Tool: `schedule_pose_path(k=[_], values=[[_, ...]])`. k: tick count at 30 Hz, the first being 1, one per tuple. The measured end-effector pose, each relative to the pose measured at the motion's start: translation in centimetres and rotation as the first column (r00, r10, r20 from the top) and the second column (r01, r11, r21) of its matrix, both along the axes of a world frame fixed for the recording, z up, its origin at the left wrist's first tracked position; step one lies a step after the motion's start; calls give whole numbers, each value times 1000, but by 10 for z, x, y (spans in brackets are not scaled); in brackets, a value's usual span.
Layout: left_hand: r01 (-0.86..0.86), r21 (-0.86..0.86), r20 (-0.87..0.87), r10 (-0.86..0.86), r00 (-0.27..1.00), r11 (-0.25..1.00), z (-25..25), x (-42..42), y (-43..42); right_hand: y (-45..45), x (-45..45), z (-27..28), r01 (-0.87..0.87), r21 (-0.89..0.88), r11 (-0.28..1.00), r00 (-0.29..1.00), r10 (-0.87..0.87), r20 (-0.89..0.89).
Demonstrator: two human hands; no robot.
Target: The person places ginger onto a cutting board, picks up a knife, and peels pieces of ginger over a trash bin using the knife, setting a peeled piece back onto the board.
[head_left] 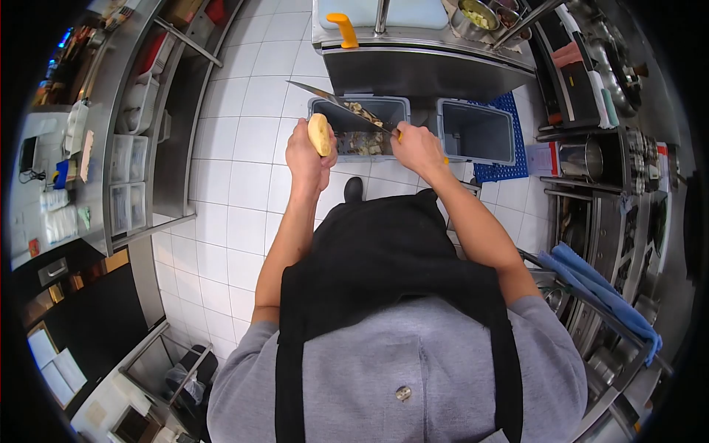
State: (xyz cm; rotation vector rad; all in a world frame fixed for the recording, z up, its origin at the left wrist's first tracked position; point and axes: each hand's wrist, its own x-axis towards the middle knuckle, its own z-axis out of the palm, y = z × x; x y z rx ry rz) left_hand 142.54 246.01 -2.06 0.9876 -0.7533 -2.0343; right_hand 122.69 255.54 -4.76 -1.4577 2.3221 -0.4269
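My left hand point(309, 157) is closed around a pale yellow, oval piece of produce point(319, 133) with a smooth, peeled-looking surface; its exact kind I cannot make out. In my right hand point(419, 150) is a large knife point(325, 95) with a yellow handle. Its blade points up and to the left, crossing above a grey bin point(405, 111). Between blade and produce there is a gap. Inside that bin lie pale and brownish scraps point(362, 142), partly hidden by the blade and my hands.
A second grey bin point(509, 136) stands to the right on a blue mat point(491, 172). Ahead is a steel counter point(428, 63) with a white cutting board point(410, 13), a yellow handle point(343, 29) over its edge, and a metal pot point(473, 21) of cut pieces. Shelving point(140, 111) lines the left.
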Motion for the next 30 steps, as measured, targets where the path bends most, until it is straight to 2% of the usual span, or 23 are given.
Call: schedule_pose_path(k=[2, 4, 5, 7, 8, 11, 14, 17, 19, 23, 25, 30], values=[[23, 7, -18, -22, 1000, 1000, -4, -1, -1, 3, 4, 2, 15, 36, 999, 1000, -16, 24], [51, 21, -36, -50, 998, 998, -13, -4, 2, 1, 24, 23, -6, -70, 998, 999, 10, 44], [48, -17, -72, -50, 996, 999, -20, -5, 3, 1, 32, 35, -5, -69, 998, 999, 8, 44], [45, -56, -106, -51, 993, 997, -22, -8, 4, 1, 47, 53, -128, -173, 977, 984, 147, 98], [7, -26, -89, -9, 996, 1000, -22, -9, 4, 1, 50, 37, -195, -325, 925, 977, 213, 22], [-78, 17, -94, 80, 992, 997, -24, -18, 3, 0, 56, 43, -250, -385, 888, 965, 259, -29], [-143, -22, -74, 141, 987, 989, -24, -20, 4, 0, 55, 38, -270, -414, 869, 962, 263, -76], [-150, 31, -23, 150, 988, 988, -20, -16, 6, -1, 49, 30, -276, -396, 876, 961, 256, -104], [-15, -4, -99, 15, 995, 1000, -23, -7, 5, -1, 44, 25, -275, -410, 870, 961, 251, -112], [-21, 34, -208, 27, 978, 999, -23, -5, 6, -3, 35, 20, -267, -424, 865, 963, 225, -148], [-36, 14, -130, 38, 991, 999, -16, -6, 7, -5, 31, 18, -270, -436, 859, 962, 222, -158], [-33, 31, -106, 36, 994, 999, -13, -4, 5, -8, 25, 8, -267, -416, 869, 961, 209, -182]])
